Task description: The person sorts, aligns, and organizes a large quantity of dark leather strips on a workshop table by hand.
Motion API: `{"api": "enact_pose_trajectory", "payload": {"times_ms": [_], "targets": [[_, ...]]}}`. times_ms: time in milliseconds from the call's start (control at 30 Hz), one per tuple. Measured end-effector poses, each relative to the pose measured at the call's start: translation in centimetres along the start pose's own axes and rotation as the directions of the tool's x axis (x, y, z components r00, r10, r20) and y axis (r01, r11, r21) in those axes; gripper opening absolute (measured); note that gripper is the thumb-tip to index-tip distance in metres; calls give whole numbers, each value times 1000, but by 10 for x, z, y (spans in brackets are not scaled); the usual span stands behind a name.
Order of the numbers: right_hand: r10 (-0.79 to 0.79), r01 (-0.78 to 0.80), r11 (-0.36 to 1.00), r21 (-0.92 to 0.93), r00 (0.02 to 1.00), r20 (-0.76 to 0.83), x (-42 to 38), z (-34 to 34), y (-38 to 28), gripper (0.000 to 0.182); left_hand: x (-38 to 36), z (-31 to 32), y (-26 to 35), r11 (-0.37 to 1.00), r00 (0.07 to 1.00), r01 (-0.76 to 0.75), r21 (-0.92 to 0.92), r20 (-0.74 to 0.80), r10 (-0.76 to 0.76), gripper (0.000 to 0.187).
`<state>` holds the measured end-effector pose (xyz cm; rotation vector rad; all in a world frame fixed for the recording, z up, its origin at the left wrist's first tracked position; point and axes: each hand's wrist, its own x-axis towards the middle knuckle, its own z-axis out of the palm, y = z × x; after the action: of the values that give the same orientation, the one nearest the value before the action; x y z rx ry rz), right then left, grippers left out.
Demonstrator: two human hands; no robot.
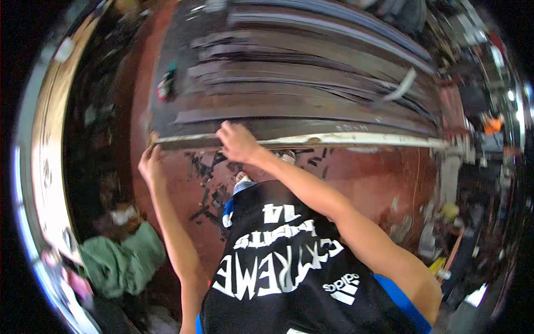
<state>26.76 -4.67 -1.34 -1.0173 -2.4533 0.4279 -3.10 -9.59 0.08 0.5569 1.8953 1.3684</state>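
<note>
In front of me is a workbench with a long, narrow edge strip [356,140] along its near side, pale and worn, with a dark notch in it. My left hand [150,164] is at the strip's left end, fingers bent together at the corner. Over the same strip, left of its middle, lies my right hand [238,143], with thumb and fingers closed at the edge. What the fingers pinch, if anything, I cannot tell. Just beyond the strip lie long, flat dark strips [278,114], running sideways across the bench.
More stacked strips [328,25] cover the back of the bench. A red and green object [166,83] sits at its left, and a pale curved piece [401,86] at right. Dark offcuts [206,167] litter the red floor [378,178] by my feet. Green cloth [125,259] lies lower left.
</note>
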Motion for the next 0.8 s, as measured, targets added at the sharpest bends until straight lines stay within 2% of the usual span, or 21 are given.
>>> {"api": "enact_pose_trajectory", "payload": {"times_ms": [33,167,200,267,333,367,400,433,467,500,533,567,600,633,667,700,733,767,800], "targets": [[21,-20,1000,-16,1000,23,-11,-10,6,39,1,-5,7,997,1000,9,-79,28,-6,33],[148,-143,988,-56,985,91,-70,-89,70,34,4,-29,42,997,1000,8,-74,30,-6,30],[110,-112,979,-173,994,-20,-95,-118,95,31,-2,-30,54,997,999,8,-77,44,-5,29],[255,-271,943,-192,962,-101,-150,-188,144,28,8,-39,58,995,999,28,-101,22,-26,27],[397,-439,842,-313,898,-190,-218,-255,191,34,19,-49,56,1000,999,5,-25,-35,-6,28],[496,-532,799,-281,847,-191,-257,-288,225,34,14,-37,63,1000,999,1,-16,-41,-2,28],[465,-530,792,-302,845,-265,-292,-324,242,34,8,-26,72,1000,995,13,7,-98,-12,30],[494,-559,734,-386,829,-261,-325,-361,261,33,-2,-18,80,999,986,28,35,-165,-22,31],[519,-583,657,-478,810,-275,-358,-394,280,32,-2,-16,80,994,989,40,98,-146,-25,34],[548,-638,609,-470,768,-332,-388,-422,293,31,12,-22,69,989,993,44,139,-117,-28,36],[622,-688,555,-467,716,-317,-398,-454,296,36,24,-28,60,983,995,49,179,-90,-33,37],[671,-742,533,-406,663,-332,-420,-480,311,43,14,-12,65,982,989,69,178,-142,-43,37],[646,-729,530,-433,678,-350,-439,-504,322,49,5,7,73,981,980,86,174,-192,-52,38],[686,-760,450,-469,630,-364,-460,-524,334,50,6,15,73,979,979,92,184,-194,-56,39],[676,-751,453,-481,641,-363,-483,-541,347,52,9,17,71,977,978,99,190,-200,-60,39],[657,-711,378,-594,657,-369,-495,-556,351,55,6,25,76,973,974,109,202,-217,-64,39],[654,-675,393,-624,682,-326,-536,-575,386,55,1,35,82,970,969,117,213,-237,-65,39],[637,-637,358,-683,702,-320,-537,-583,392,53,-1,40,87,967,969,114,229,-241,-57,37],[688,-730,413,-544,642,-339,-564,-595,421,49,-2,44,92,963,969,113,245,-240,-52,35]]}}
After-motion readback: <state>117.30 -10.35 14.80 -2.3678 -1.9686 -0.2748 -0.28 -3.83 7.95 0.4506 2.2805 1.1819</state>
